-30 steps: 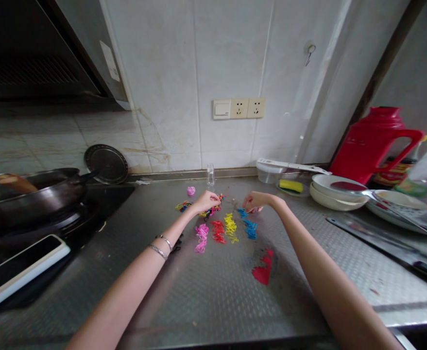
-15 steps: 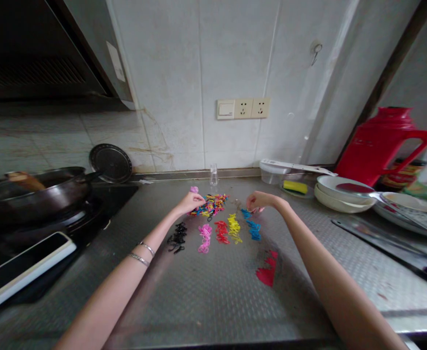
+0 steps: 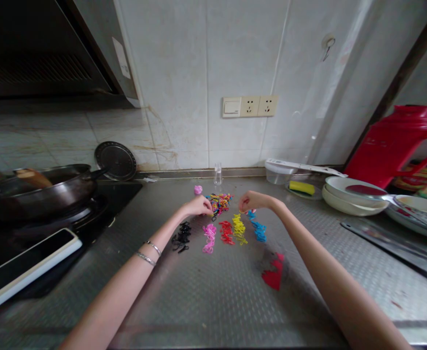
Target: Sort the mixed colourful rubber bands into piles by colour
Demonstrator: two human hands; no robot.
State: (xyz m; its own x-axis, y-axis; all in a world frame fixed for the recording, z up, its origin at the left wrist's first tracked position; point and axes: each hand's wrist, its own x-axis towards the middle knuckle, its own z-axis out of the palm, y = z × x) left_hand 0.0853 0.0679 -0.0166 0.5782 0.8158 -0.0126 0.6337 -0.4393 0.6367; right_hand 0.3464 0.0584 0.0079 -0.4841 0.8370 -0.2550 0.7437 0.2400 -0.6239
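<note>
A mixed heap of small coloured rubber bands (image 3: 220,203) lies on the metal counter. My left hand (image 3: 199,206) is at the heap's near left edge, fingers pinched; a tiny bit at its fingertips is too small to make out. My right hand (image 3: 254,200) pinches a small yellow rubber band (image 3: 241,212) just over the far end of the yellow bands (image 3: 239,228). Sorted groups lie in front: black bands (image 3: 181,236), pink bands (image 3: 209,237), red bands (image 3: 227,232) and blue bands (image 3: 259,231).
Behind the heap are a pink round object (image 3: 197,189) and a small clear bottle (image 3: 218,174). A red heart-shaped patch (image 3: 274,273) is nearer. Left are a phone (image 3: 31,267) and a pan (image 3: 53,187); right, stacked bowls (image 3: 355,201), a knife (image 3: 391,250) and a red thermos (image 3: 384,146).
My right hand has shifted from the blue bands to the far end of the yellow ones. My left hand has come slightly nearer along the heap's edge. The view has turned a little left.
</note>
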